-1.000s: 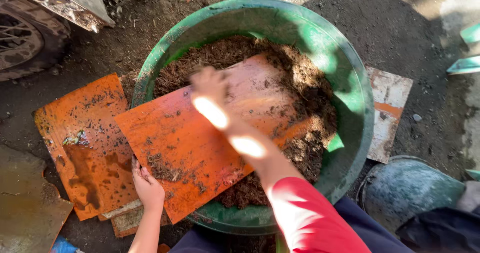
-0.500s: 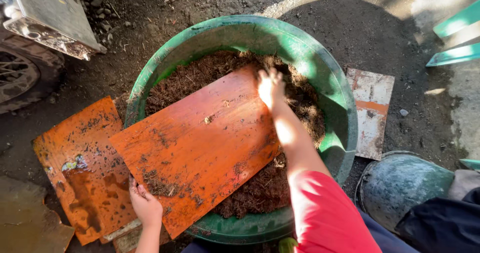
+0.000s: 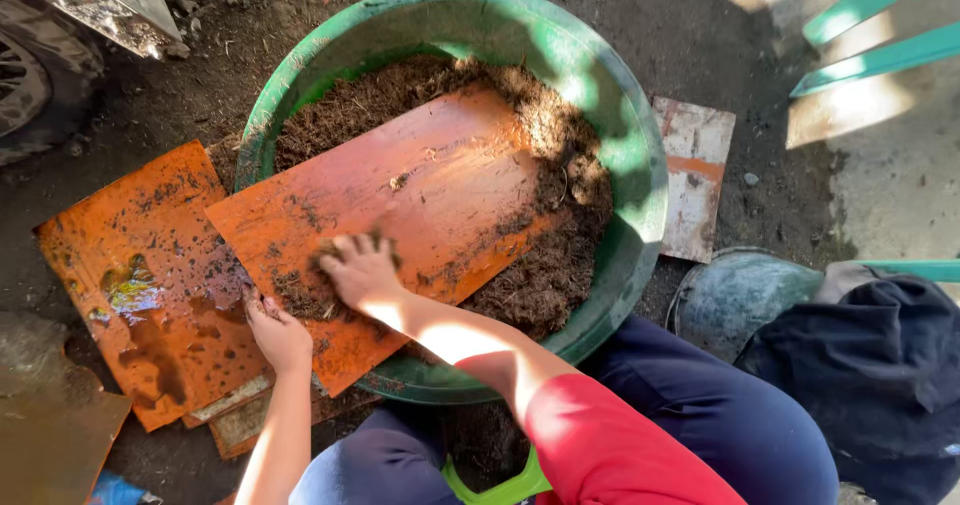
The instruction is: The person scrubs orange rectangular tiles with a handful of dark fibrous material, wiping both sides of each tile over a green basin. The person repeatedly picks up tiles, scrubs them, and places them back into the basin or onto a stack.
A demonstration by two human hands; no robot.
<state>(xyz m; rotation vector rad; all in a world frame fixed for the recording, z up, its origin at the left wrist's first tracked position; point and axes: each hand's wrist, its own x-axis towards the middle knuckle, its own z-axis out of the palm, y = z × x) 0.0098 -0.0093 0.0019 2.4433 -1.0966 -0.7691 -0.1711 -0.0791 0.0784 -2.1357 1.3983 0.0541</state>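
Covering much of the soil [image 3: 545, 265], an orange board [image 3: 400, 210] lies tilted across the green basin [image 3: 640, 155], its lower corner jutting past the near rim. The right hand [image 3: 362, 270] presses flat on it, fingers spread over a clump of dirt. The left hand [image 3: 275, 330] grips the board's lower left edge, fingertips hidden beneath. A second orange board [image 3: 140, 275], wet and speckled, rests on the dark earth just beside the basin, partly overlapped. A pale tile [image 3: 695, 180] sits behind the basin's right rim. Little ground shows around the knees.
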